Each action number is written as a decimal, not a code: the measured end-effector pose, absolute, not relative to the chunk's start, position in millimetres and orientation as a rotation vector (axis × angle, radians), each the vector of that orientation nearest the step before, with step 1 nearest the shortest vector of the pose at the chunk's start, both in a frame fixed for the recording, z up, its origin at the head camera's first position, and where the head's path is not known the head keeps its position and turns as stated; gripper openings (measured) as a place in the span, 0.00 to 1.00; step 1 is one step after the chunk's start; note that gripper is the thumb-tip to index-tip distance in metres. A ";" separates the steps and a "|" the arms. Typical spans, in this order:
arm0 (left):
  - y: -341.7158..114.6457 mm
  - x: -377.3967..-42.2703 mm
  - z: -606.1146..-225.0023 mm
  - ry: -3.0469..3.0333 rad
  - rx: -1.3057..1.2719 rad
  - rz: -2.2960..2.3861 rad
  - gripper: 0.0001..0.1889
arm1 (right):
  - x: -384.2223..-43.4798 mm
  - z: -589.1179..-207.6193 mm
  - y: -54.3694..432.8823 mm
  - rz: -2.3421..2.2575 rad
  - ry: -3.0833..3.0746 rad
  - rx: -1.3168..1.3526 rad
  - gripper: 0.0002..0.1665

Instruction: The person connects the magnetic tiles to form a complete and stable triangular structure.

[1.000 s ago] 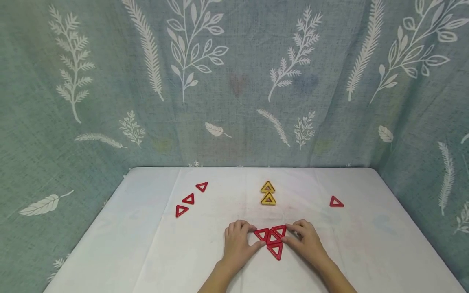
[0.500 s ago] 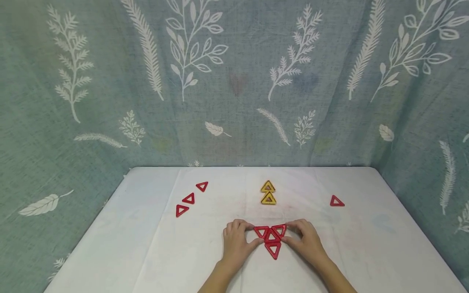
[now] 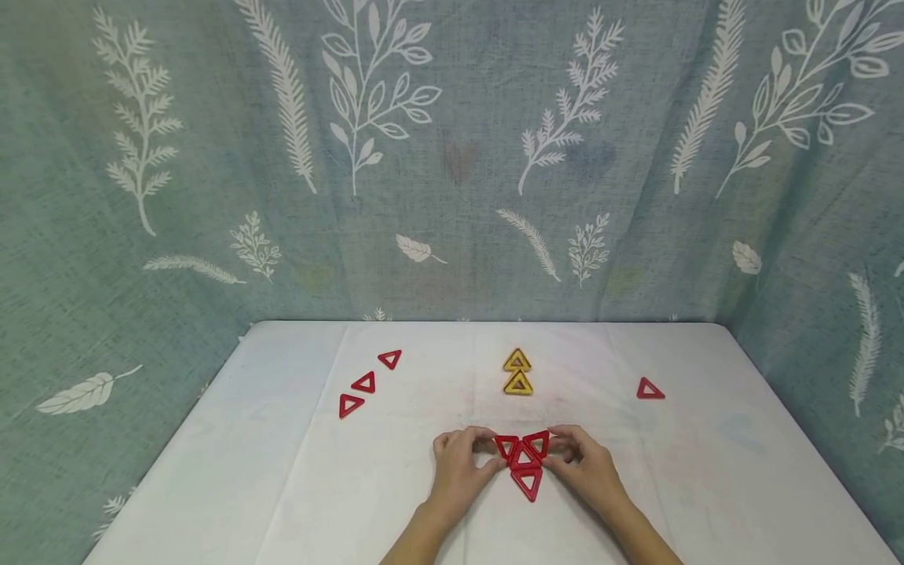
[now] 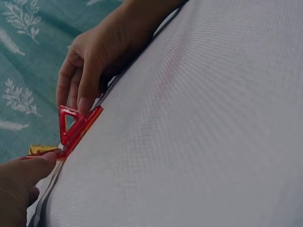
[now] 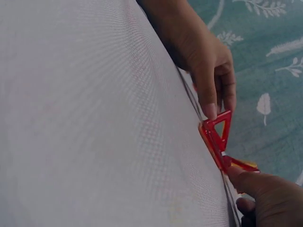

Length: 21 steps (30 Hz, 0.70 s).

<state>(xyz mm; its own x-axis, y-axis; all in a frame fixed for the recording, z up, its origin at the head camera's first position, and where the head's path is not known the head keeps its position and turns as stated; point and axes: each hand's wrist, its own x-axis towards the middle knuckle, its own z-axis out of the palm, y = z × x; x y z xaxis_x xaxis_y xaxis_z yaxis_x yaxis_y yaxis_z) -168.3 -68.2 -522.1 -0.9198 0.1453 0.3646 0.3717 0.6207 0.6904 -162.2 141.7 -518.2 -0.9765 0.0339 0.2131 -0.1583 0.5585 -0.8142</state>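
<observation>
head view: left hand (image 3: 457, 468) pinches ten-o'clock triangle (image 3: 506, 439), right hand (image 3: 588, 467) two-o'clock triangle (image 3: 537, 435); both tilt higher than a second ago around middle triangle (image 3: 517, 457), so folding seems under way.

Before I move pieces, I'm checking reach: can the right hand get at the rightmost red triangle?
Probably yes, once freed: the right hand pinches a grouped red triangle, but nothing shows between it and the rightmost red triangle.

You are working with two hands (image 3: 457, 464), eight red triangles (image 3: 526, 468) and two yellow triangles (image 3: 518, 391) on one white table (image 3: 353, 494).
</observation>
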 end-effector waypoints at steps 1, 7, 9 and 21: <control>-68.2 -168.6 -522.4 -2.556 -0.437 -1.207 0.19 | -161.5 -518.1 141.2 1.376 -2.585 0.110 0.27; -67.2 -169.6 -524.4 -2.448 -0.562 -1.186 0.18 | -159.6 -520.2 140.4 1.348 -2.543 0.188 0.28; -67.0 -169.6 -525.0 -2.420 -0.610 -1.150 0.17 | -159.1 -521.7 141.2 1.336 -2.502 0.247 0.27; -68.6 -169.7 -525.6 -2.349 -0.764 -1.022 0.14 | -158.7 -524.5 144.8 1.170 -2.351 0.593 0.17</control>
<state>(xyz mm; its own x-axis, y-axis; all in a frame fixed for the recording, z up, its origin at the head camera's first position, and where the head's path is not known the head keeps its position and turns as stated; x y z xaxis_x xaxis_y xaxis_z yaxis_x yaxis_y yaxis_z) -169.7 -68.6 -525.6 -0.7378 0.3029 0.6032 0.6479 0.5685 0.5069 -158.7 144.8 -524.5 -0.8083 -0.1770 0.5616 -0.5547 0.5486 -0.6255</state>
